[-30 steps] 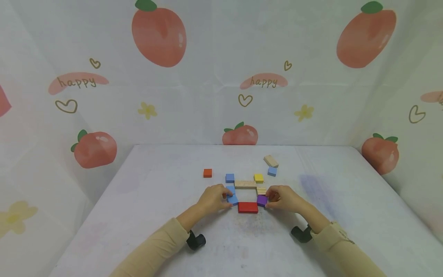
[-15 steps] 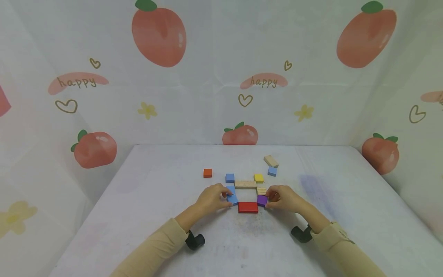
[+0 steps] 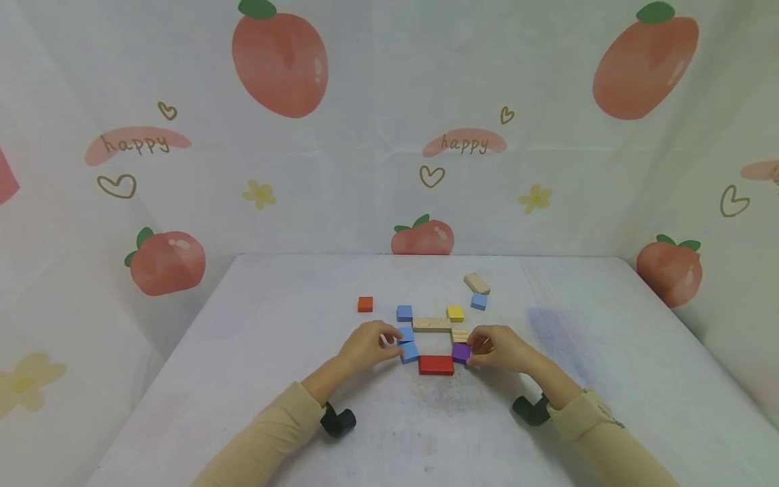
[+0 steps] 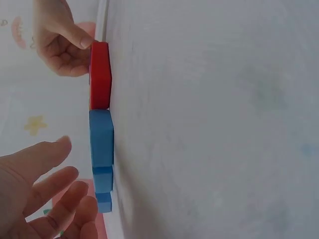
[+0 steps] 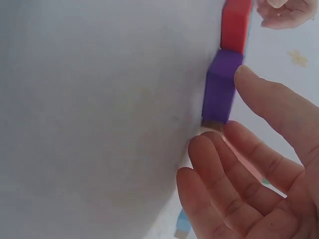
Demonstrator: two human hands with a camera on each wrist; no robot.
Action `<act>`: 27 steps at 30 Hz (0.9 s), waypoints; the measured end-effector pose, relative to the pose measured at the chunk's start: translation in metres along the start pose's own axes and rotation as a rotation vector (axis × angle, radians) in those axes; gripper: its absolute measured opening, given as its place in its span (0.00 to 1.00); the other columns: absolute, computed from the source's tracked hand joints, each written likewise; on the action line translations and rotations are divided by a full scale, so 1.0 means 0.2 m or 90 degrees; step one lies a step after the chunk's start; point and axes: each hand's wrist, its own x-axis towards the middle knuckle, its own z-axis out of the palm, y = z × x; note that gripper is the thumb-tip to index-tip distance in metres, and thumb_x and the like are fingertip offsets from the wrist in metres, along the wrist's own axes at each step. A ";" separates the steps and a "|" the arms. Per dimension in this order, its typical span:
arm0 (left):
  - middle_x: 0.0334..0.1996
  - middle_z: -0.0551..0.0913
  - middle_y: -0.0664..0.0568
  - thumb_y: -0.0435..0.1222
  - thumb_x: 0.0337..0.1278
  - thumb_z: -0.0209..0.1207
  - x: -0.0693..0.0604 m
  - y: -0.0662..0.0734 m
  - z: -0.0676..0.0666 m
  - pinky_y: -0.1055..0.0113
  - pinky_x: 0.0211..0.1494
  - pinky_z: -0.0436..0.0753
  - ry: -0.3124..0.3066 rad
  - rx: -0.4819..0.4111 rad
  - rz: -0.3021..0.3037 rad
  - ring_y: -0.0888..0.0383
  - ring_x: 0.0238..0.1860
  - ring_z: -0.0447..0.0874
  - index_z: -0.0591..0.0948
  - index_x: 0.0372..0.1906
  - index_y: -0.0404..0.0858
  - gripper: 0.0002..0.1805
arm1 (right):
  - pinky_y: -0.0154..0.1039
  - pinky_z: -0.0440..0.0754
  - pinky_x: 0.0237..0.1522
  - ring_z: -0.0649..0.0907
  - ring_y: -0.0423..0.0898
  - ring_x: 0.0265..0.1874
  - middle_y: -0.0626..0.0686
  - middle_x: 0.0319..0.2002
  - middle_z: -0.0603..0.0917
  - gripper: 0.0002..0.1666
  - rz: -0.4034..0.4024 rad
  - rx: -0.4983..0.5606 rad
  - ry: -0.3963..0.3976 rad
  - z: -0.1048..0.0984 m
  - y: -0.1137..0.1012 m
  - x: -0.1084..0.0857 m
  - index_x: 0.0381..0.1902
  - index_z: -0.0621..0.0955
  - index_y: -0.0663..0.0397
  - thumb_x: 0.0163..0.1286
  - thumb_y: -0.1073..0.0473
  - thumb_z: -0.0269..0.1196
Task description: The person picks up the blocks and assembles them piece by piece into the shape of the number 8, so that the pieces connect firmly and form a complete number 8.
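Note:
My left hand (image 3: 366,345) is just left of two light-blue wooden blocks, the nearer (image 3: 408,352) tilted, the farther (image 3: 404,334) behind it. In the left wrist view its fingers (image 4: 62,199) are spread apart, with a gap to the blue blocks (image 4: 101,138). At the right side, my right hand (image 3: 498,349) has thumb and index finger on a purple block (image 3: 461,352). The right wrist view puts the thumb at one end of the purple block (image 5: 220,89) and the index fingertip by the other. A red block (image 3: 435,365) lies at the front between both sides.
A long natural-wood block (image 3: 431,325) forms the back of the outline, a ridged wood block (image 3: 459,335) its right side. Farther back lie a blue block (image 3: 404,313), a yellow block (image 3: 454,313), an orange block (image 3: 365,304), another blue block (image 3: 479,301) and a wooden one (image 3: 477,283).
My left hand has let go of the nearer light-blue block and drawn back slightly to the left. The right hand stays at the purple block.

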 end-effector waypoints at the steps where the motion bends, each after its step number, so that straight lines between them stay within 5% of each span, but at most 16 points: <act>1: 0.34 0.83 0.50 0.39 0.52 0.64 0.00 -0.01 0.00 0.73 0.33 0.74 0.006 -0.010 0.001 0.61 0.32 0.75 0.84 0.43 0.38 0.14 | 0.36 0.81 0.36 0.81 0.42 0.33 0.51 0.33 0.82 0.15 0.000 0.000 0.003 -0.01 0.00 0.00 0.37 0.79 0.58 0.55 0.57 0.69; 16: 0.35 0.82 0.49 0.37 0.54 0.62 0.07 -0.07 0.01 0.69 0.40 0.78 0.017 -0.098 -0.037 0.59 0.35 0.77 0.81 0.47 0.37 0.15 | 0.38 0.81 0.36 0.82 0.46 0.32 0.57 0.33 0.83 0.14 -0.017 -0.035 0.082 -0.17 0.06 0.08 0.37 0.79 0.64 0.60 0.58 0.65; 27: 0.36 0.81 0.47 0.35 0.53 0.63 0.10 -0.08 0.02 0.69 0.39 0.78 -0.002 -0.099 -0.048 0.58 0.35 0.77 0.80 0.48 0.36 0.16 | 0.43 0.81 0.38 0.81 0.50 0.34 0.59 0.32 0.83 0.14 0.040 -0.039 0.116 -0.24 0.14 0.16 0.37 0.79 0.66 0.59 0.59 0.65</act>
